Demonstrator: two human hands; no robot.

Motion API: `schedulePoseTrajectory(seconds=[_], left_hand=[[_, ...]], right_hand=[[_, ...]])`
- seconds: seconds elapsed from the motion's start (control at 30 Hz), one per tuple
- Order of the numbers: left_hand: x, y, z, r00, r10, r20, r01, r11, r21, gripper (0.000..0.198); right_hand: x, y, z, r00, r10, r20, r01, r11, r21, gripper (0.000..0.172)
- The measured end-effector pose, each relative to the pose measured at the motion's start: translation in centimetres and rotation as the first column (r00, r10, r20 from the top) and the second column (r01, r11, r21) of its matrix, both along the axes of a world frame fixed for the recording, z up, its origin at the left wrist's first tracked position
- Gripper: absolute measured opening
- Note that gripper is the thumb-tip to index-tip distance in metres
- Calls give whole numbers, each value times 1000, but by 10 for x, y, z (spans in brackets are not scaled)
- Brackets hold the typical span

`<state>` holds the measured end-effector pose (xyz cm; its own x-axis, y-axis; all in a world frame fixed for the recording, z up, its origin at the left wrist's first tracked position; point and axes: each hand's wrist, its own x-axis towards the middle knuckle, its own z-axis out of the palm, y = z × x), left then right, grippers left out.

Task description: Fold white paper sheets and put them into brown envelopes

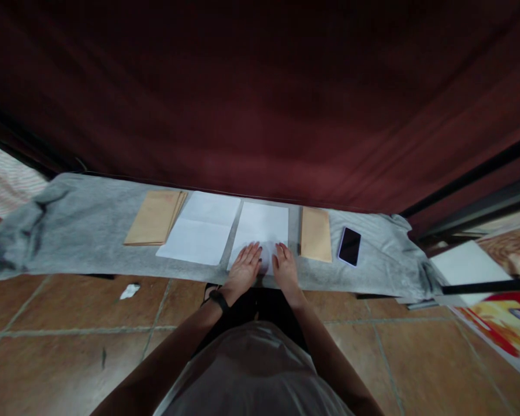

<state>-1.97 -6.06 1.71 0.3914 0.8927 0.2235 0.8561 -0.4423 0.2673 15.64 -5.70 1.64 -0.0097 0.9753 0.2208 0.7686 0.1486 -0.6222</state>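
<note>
A white sheet of paper lies flat in front of me on a grey cloth. On its lower left part rests my left hand, fingers stretched out over the paper. My right hand lies at the sheet's lower right edge, its fingers extended and touching the paper. Neither hand grips anything. Just left of this sheet are more white paper sheets with a crease across them. Farther left sits a small stack of brown envelopes. To the right of my right hand is another brown envelope or pile.
A phone with a dark screen lies right of the envelopes on the grey cloth. Behind the narrow surface hangs a dark red curtain. A crumpled white scrap is on the tiled floor. A white box stands at the right.
</note>
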Motion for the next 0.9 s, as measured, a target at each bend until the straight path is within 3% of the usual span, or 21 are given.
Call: schedulePoseTrajectory(seconds=[0.07, 0.13, 0.43, 0.67, 0.73, 0.9], left_hand=[[6, 8, 1, 999, -38, -30, 38, 999, -9, 52], [11, 14, -1, 998, -37, -55, 35, 999, -28, 53], [-4, 19, -17, 995, 90, -35, -90, 996, -1, 59], [-6, 19, -18, 969, 238, -59, -238, 971, -1, 61], [6, 25, -15, 975, 213, -66, -213, 977, 0, 59], [44, 50, -11, 998, -2, -64, 0, 1000, -30, 55]], right_hand=[[-10, -1, -4, 991, 115, 62, -116, 993, 14, 46], [-16, -1, -10, 980, 153, 130, -155, 988, 7, 47], [6, -11, -26, 977, 46, 207, -49, 999, 13, 57], [10, -11, -33, 952, -3, 305, -26, 996, 91, 60], [10, -11, -34, 934, -12, 357, -34, 992, 122, 60], [9, -11, -34, 901, -29, 433, -47, 985, 164, 56]])
